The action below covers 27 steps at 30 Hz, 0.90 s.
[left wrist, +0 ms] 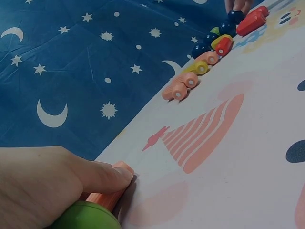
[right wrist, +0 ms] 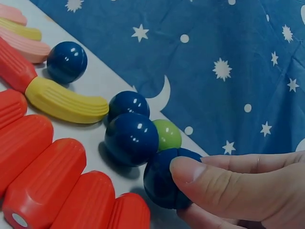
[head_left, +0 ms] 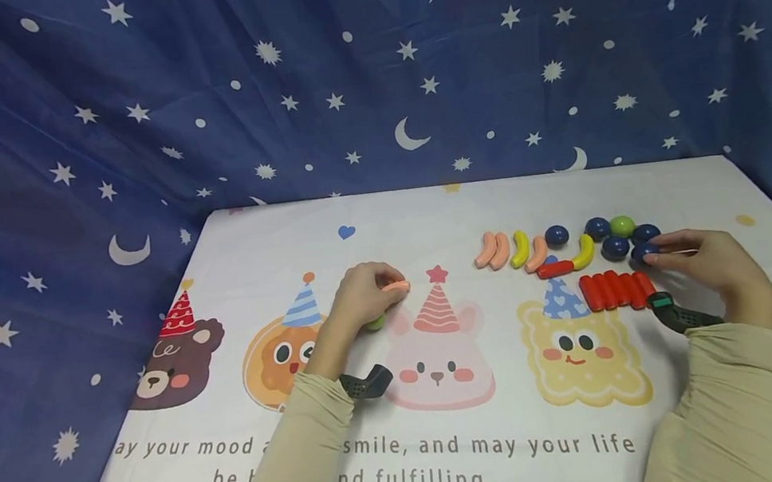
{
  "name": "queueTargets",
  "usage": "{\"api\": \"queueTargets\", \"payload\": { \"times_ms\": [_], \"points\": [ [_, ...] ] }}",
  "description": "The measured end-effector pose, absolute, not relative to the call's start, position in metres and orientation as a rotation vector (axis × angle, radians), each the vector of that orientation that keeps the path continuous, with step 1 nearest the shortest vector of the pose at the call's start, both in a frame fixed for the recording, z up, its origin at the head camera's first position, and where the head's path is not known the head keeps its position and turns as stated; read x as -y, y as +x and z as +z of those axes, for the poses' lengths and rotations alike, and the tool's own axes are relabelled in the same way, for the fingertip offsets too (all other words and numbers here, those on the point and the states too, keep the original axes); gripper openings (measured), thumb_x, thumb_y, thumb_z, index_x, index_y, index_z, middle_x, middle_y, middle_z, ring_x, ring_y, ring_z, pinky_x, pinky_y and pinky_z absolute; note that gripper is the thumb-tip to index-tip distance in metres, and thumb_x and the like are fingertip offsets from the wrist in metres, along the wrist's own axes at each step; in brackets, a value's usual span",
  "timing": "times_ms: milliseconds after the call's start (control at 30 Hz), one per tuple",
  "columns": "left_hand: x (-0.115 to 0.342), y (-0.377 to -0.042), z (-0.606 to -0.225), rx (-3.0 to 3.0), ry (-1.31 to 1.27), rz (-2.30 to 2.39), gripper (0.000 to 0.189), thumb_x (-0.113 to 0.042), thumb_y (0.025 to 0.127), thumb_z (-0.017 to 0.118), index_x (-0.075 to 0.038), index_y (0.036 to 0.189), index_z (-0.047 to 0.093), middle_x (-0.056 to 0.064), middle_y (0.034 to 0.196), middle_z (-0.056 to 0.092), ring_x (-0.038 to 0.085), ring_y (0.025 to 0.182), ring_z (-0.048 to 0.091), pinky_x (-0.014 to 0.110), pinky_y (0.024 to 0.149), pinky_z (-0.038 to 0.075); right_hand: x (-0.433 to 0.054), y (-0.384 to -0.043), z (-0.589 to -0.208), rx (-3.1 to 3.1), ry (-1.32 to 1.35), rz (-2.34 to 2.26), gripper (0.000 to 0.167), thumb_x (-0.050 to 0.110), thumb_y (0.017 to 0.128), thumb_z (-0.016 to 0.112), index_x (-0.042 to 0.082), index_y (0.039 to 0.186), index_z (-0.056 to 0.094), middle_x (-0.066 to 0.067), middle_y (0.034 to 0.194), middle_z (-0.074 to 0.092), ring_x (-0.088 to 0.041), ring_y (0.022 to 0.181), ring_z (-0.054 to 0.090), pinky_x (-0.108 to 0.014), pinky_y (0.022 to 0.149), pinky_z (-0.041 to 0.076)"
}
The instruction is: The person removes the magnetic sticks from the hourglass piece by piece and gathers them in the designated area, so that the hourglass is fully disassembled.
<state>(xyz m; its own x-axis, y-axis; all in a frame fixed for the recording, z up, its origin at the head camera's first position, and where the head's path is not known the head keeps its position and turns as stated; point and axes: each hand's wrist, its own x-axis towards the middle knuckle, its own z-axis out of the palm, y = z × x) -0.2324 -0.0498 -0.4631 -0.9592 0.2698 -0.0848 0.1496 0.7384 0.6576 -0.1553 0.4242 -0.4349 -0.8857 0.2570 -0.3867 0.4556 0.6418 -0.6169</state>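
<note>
My left hand pinches a pink curved, ridged toy sausage near the printed bunny. Next to it a green ball shows partly from beneath the hand. Over on the right side of the table, my right hand pinches a dark blue ball between thumb and fingers. That ball is beside other dark blue balls and a green ball. Just in front of them lies a row of several red ridged sticks.
Left of the balls, pink sausages and yellow curved pieces lie in a loose row. One red stick lies end to end with a yellow piece. A starry blue curtain hangs behind the white printed tablecloth.
</note>
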Motion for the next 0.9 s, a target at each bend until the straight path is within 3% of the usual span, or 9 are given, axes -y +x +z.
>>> {"api": "queueTargets", "payload": {
  "times_ms": [367, 600, 900],
  "points": [
    [0.050, -0.233, -0.466, -2.765, 0.337, 1.012, 0.019, -0.034, 0.082, 0.072, -0.024, 0.098, 0.072, -0.004, 0.093, 0.065, 0.016, 0.088, 0.055, 0.034, 0.081, 0.044, -0.421, -0.155, -0.442, -2.600, 0.582, -1.133, 0.092, 0.063, 0.083, 0.058, -0.005, 0.140, 0.034, -0.034, 0.142, 0.029, -0.050, 0.128, 0.028, -0.071, 0.101, 0.022],
    [0.049, -0.233, -0.464, -2.759, 0.329, 1.014, 0.020, -0.035, 0.082, 0.073, -0.023, 0.098, 0.072, -0.004, 0.093, 0.065, 0.016, 0.088, 0.055, 0.033, 0.080, 0.044, -0.417, -0.155, -0.440, -2.593, 0.653, -1.128, 0.094, 0.065, 0.083, 0.055, -0.006, 0.141, 0.032, -0.034, 0.144, 0.026, -0.051, 0.130, 0.024, -0.070, 0.102, 0.022],
    [0.052, -0.234, -0.464, -2.762, 0.329, 1.026, 0.020, -0.034, 0.082, 0.072, -0.023, 0.099, 0.072, -0.005, 0.092, 0.065, 0.016, 0.086, 0.054, 0.032, 0.077, 0.043, -0.411, -0.156, -0.428, -2.657, 0.712, -0.949, 0.090, 0.068, 0.085, 0.049, -0.007, 0.133, 0.042, -0.034, 0.133, 0.040, -0.048, 0.117, 0.038, -0.068, 0.095, 0.033]
  ]
}}
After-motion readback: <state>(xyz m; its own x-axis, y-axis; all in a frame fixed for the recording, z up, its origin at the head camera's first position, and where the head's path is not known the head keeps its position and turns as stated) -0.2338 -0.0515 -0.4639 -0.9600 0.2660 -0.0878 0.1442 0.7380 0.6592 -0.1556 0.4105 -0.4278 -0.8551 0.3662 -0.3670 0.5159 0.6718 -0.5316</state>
